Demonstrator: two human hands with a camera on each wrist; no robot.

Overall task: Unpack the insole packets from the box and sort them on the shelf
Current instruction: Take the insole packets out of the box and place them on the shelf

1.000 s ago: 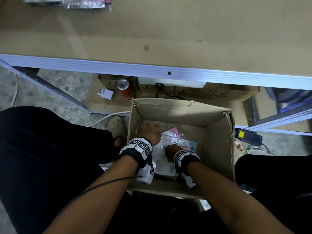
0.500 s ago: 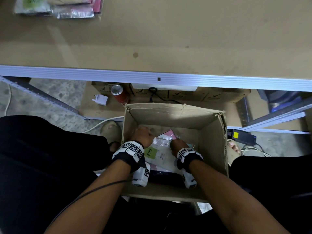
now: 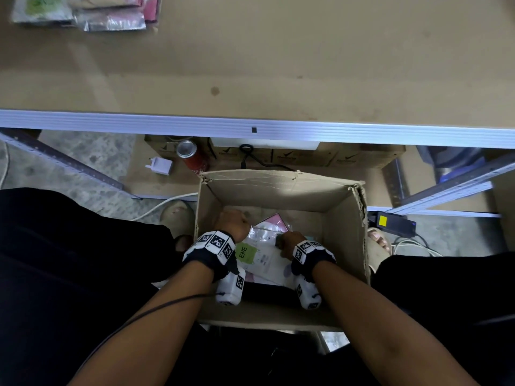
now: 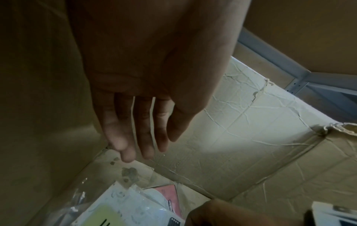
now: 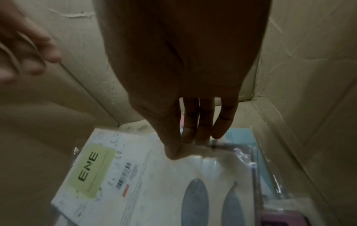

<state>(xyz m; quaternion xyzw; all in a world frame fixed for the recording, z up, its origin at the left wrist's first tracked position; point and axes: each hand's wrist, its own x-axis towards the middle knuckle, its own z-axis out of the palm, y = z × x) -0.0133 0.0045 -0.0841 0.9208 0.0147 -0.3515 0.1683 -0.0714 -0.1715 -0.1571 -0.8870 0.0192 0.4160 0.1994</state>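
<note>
brown shelf (image 3: 278,51) with insole packets (image 3: 83,12) at far-left corner

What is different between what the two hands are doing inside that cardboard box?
The left hand hangs with straight, relaxed fingers near the box's far left corner, holding nothing, while the right hand pinches the top edge of the white packet with the green label. The left hand is clear of the packets; the right hand touches one. Both are down inside the cardboard box.
</note>
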